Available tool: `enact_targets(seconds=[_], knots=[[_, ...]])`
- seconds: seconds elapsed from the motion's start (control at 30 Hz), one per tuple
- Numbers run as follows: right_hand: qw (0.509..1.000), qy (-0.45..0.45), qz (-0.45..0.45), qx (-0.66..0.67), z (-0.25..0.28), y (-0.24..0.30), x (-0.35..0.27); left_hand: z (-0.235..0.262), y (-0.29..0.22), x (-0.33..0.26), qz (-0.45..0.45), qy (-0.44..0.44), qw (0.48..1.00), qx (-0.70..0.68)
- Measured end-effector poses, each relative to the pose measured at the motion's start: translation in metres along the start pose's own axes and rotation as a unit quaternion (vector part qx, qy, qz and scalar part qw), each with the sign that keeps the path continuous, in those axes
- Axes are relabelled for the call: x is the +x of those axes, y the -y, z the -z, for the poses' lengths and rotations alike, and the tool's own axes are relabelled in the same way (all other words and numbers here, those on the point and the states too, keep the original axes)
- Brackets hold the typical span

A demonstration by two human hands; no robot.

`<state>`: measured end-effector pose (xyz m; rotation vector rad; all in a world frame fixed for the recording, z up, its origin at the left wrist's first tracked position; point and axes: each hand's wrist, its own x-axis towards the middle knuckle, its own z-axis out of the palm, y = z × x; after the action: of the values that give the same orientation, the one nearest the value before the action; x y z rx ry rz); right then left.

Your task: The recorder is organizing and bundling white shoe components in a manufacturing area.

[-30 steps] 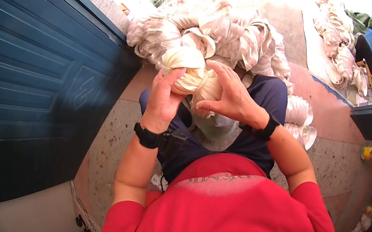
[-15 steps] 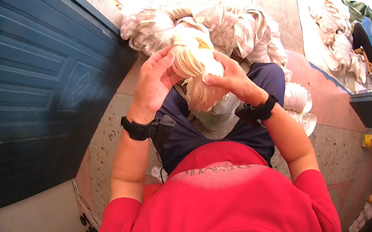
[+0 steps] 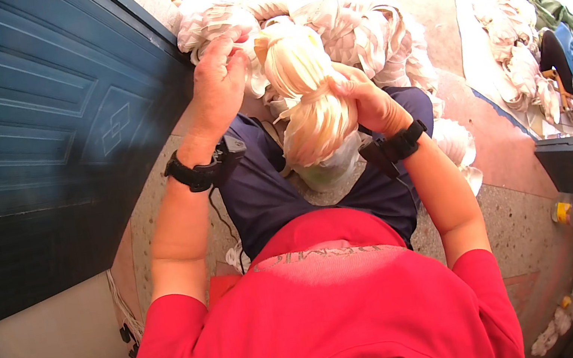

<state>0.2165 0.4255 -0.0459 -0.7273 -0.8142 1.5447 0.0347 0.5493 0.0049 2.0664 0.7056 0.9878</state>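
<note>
A bundle of pale cream, flat ribbon-like strips [image 3: 297, 63] hangs upright between my knees, pinched to a narrow waist and fanning out below. At that waist my right hand [image 3: 369, 98] grips it from the right side, thumb in front. Up and to the left, apart from the bundle, my left hand [image 3: 218, 80] is raised with thumb and fingers drawn together. Whatever it pinches, if anything, is lost against the white strips behind. Under the bundle's lower end shows a pale greenish rounded thing [image 3: 331, 174], partly covered.
A big heap of whitish strip bundles [image 3: 374, 43] lies just beyond my knees. The blue panelled door [image 3: 28, 131] stands close on the left. At right are another pile [image 3: 506, 43], part of another person [image 3: 570, 63] and a plastic bottle [image 3: 572, 211] on the floor.
My left hand has come off the bundle and moved up and left, its fingers closing together. My right hand still holds the bundle, now around its waist.
</note>
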Motion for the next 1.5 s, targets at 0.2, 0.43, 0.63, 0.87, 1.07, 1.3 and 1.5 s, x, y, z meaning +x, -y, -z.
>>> enact_targets(seconds=[0.2, 0.43, 0.63, 0.87, 1.07, 1.3, 1.5], knots=[[0.998, -0.021, 0.001, 0.060, 0.009, 0.007, -0.002, 0.002, -0.014, 0.000, 0.130, 0.019, 0.981, -0.146], [0.963, -0.139, 0.114, -0.202, -0.016, 0.030, -0.002, 0.001, -0.031, -0.001, 0.125, 0.022, 0.980, -0.152], [0.918, -0.159, 0.177, -0.316, -0.029, 0.024, 0.005, 0.009, -0.039, -0.002, 0.084, 0.064, 0.989, -0.101], [0.812, -0.167, 0.243, -0.504, -0.034, 0.018, 0.005, 0.012, -0.040, 0.006, 0.086, 0.129, 0.988, 0.008], [0.872, -0.078, 0.212, -0.435, -0.022, 0.025, 0.001, 0.018, -0.033, 0.005, 0.126, 0.106, 0.904, -0.395], [0.902, 0.068, 0.131, -0.406, -0.038, 0.028, 0.014, 0.029, -0.046, -0.003, 0.005, 0.239, 0.905, -0.351], [0.768, -0.114, 0.256, -0.576, -0.034, 0.029, 0.028, 0.051, -0.048, 0.000, -0.021, 0.122, 0.987, -0.099]])
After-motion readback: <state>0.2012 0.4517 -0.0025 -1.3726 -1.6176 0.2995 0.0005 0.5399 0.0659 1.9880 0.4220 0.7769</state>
